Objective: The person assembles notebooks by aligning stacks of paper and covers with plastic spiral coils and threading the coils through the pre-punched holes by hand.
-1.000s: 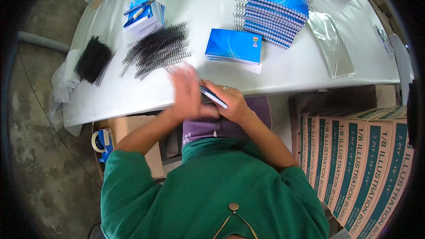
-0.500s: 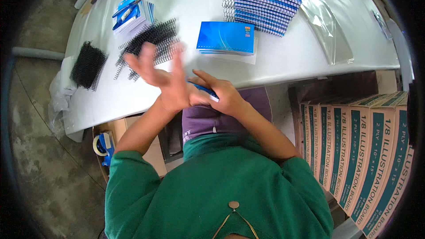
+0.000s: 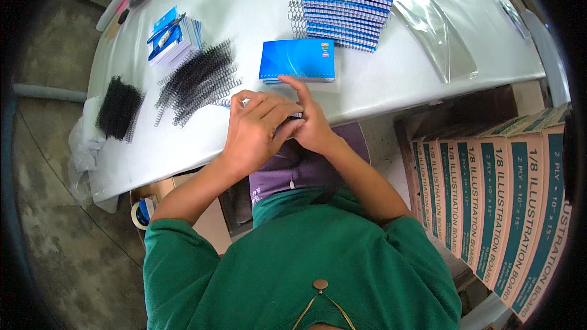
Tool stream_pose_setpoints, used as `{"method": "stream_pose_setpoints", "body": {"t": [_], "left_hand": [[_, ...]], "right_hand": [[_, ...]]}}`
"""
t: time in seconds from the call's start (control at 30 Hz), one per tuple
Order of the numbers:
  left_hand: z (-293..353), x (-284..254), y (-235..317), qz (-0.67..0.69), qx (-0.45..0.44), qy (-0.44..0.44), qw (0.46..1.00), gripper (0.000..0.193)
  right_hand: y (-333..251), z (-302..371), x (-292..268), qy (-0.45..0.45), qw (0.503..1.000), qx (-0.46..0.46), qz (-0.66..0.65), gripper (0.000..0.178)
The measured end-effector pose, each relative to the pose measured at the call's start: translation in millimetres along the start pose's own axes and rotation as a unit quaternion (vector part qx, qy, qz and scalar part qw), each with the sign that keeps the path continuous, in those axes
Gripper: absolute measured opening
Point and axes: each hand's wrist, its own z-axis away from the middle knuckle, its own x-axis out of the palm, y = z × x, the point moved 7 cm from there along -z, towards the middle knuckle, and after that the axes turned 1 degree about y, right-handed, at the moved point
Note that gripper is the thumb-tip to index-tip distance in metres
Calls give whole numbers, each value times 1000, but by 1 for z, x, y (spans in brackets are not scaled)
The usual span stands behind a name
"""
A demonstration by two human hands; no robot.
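My left hand [image 3: 255,127] and my right hand [image 3: 313,123] meet above my lap at the table's near edge. Between them is a thin blue-edged notebook [image 3: 298,115], mostly hidden by the fingers. My left fingers curl over it with the thumb toward the right hand. My right hand grips its right side, its index finger reaching up toward a short stack of blue notebooks [image 3: 298,61] just beyond. Left of the hands lies a loose heap of black spiral binding coils [image 3: 197,82]. A denser bundle of black coils [image 3: 120,108] rests farther left.
A tall pile of spiral-bound blue notebooks [image 3: 345,15] stands at the back, beside clear plastic sheets [image 3: 437,40]. Pliers [image 3: 168,32] lie on another notebook stack [image 3: 177,49]. Cartons [image 3: 489,201] stand low on the right; a tape dispenser [image 3: 143,211] sits low left.
My left hand, spread and blurred before, has come down and closed over the notebook beside my right hand. The view has shifted slightly.
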Motion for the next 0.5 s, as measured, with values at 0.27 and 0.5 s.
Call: {"method": "stream_pose_setpoints", "body": {"t": [0.27,0.5], "left_hand": [[-23,-15,2,-33,23,-37,999,20],[-33,-24,8,36,-30,-9,999,22]], "right_hand": [[-10,-4,2,3,999,-21,26,65],[-36,-9,-13,-21,999,25,9,63]]}}
